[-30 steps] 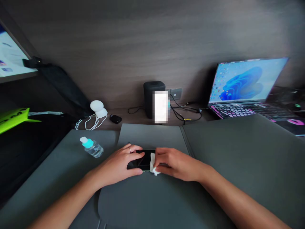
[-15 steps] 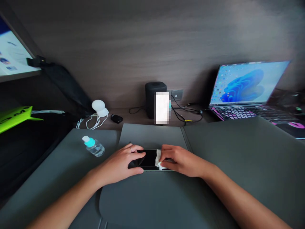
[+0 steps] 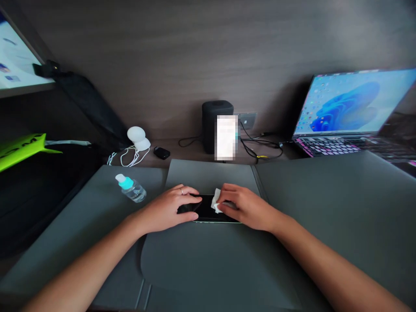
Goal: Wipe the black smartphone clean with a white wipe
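Observation:
A dark-screened smartphone (image 3: 205,209) lies flat, screen up, on a grey mat (image 3: 208,260). Around its left end my left hand (image 3: 170,209) is closed, the thumb on the near edge and the fingers across the far edge. My right hand (image 3: 245,207) pinches a crumpled white tissue (image 3: 215,201) against the screen, right of the middle. The phone's right end is partly hidden under that hand. To the left of my left hand, a clear spray bottle (image 3: 134,190) with a turquoise collar rests tilted over on the mat.
Along the back stand a black speaker (image 3: 208,130), a white round-headed device (image 3: 138,138) with white cables and a small black case (image 3: 161,152). An open laptop (image 3: 344,104) is at the back right, near black cables (image 3: 276,149). A black bag (image 3: 48,186) sits at the left.
My right hand and the tissue have moved slightly toward the phone's far edge. My left hand keeps its hold. The whole view has shifted a little.

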### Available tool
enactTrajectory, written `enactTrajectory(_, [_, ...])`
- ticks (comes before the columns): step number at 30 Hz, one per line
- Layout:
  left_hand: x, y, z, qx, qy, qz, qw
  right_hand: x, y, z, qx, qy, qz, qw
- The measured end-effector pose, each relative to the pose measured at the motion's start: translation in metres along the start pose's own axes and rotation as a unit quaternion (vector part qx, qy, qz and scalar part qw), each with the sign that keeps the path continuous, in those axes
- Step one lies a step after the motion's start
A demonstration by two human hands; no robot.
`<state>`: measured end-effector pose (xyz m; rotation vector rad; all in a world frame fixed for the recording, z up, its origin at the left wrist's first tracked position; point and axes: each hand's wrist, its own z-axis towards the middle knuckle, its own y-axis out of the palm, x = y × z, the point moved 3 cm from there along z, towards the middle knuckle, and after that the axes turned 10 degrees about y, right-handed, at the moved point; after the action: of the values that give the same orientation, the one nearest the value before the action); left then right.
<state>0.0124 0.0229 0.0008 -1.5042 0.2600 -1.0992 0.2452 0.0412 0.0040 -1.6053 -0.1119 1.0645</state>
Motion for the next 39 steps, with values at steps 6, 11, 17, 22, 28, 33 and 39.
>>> enactTrajectory(6, [0.0003,0.0008,-0.0008,-0.006,0.0,0.001,1.0,0.0015,0.0014,-0.0019,-0.005,0.02,0.005,1.0])
enactTrajectory(11, [-0.0019,0.0026,-0.004,0.001,-0.021,0.018,1.0,-0.0016,0.002,-0.0022,0.0,-0.002,-0.005,1.0])
enactTrajectory(17, [0.0005,0.0031,-0.0024,-0.015,-0.019,0.008,1.0,0.0014,0.0018,-0.0008,0.011,0.01,-0.008,1.0])
enactTrajectory(22, [-0.0006,0.0035,-0.0019,-0.013,-0.017,0.017,1.0,-0.0019,0.0035,-0.0014,-0.012,-0.037,-0.001,0.999])
enactTrajectory(28, [0.003,0.003,-0.0001,-0.024,-0.025,0.02,0.999,-0.0001,0.0014,0.0032,0.001,0.008,0.001,1.0])
enactTrajectory(33, [0.0024,0.0032,0.0006,-0.016,-0.023,0.019,0.999,-0.0066,0.0025,0.0021,-0.018,-0.041,0.006,0.999])
enactTrajectory(39, [0.0004,0.0045,-0.0005,-0.007,-0.017,0.009,1.0,-0.0027,-0.0005,-0.0014,-0.019,-0.002,0.013,1.0])
